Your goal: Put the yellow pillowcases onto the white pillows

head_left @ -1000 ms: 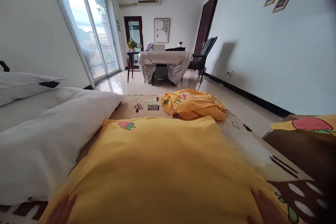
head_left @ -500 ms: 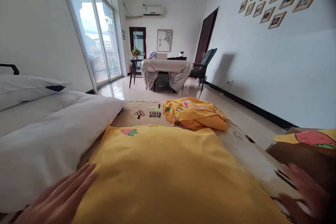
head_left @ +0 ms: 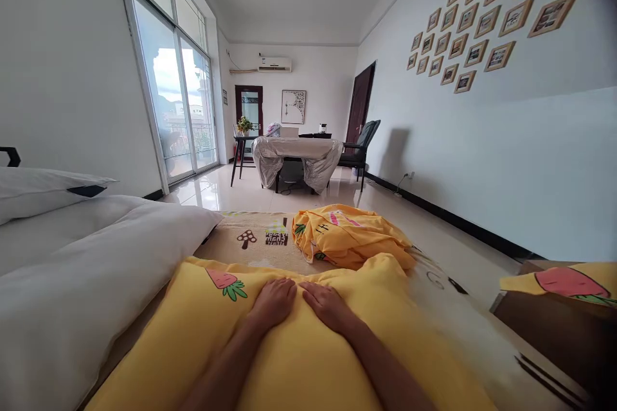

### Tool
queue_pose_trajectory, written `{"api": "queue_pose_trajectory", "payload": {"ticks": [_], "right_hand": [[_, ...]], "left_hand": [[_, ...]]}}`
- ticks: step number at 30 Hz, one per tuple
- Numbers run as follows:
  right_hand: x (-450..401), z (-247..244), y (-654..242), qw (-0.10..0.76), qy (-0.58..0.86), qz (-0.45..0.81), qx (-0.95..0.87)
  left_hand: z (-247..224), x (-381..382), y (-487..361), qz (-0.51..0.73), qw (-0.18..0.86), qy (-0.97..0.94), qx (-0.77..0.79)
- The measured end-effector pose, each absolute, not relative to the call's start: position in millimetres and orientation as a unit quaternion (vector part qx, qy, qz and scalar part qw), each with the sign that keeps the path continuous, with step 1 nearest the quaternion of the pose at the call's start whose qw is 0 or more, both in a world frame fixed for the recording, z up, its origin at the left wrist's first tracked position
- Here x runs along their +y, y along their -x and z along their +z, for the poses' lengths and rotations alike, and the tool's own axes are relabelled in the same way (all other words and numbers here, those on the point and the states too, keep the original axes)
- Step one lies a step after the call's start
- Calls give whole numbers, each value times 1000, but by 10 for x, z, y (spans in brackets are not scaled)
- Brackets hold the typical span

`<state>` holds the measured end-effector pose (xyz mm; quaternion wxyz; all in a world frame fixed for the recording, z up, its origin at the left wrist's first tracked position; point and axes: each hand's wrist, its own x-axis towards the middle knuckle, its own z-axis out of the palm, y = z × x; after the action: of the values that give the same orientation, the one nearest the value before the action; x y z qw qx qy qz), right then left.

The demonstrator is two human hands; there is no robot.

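Note:
A plump yellow pillow with a printed pink carrot lies in front of me. On its far part, just left of the middle, rests my left hand, palm down, with its fingers stretched over the cloth. Close beside it, my right hand lies palm down too, fingers extended. Both hands press on the pillow near its far edge and are a small gap apart. A bunched orange-yellow printed cloth sits just beyond the pillow.
White pillows lie along the left. A beige patterned bedspread lies underneath. At the right stands a brown box with yellow carrot-print cloth over its edge. A covered table and a black chair stand farther back.
Both hands have moved inward from the pillow's left side and the bed's right side onto its far part. The pillow's far edge looks more rumpled. My view has tilted upward.

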<state>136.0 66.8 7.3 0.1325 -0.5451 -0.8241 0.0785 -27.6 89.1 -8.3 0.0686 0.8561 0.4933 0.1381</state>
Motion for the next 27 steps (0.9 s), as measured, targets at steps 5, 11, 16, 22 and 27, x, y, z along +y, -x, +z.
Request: {"api": "queue_pose_trajectory", "payload": {"ticks": [5,11,16,22,27], "right_hand": [[737,-248,-1514,160,547,127,-812],[889,-353,-1908,137,582,143,-788],[927,-555,-2479,100,611,125,-775],[931,-771,-3064,55,681,102,-723],[910,-894,-3359,29,746,53,-663]], "left_hand": [[-247,1045,329,146,98,-847,502],[-309,1161,786,129,99,-825,541],[-510,1164,1461,101,77,-806,578],[-673,1311,2106,52,100,-733,671],[-748,1365,2377,45,91,-693,713]]}}
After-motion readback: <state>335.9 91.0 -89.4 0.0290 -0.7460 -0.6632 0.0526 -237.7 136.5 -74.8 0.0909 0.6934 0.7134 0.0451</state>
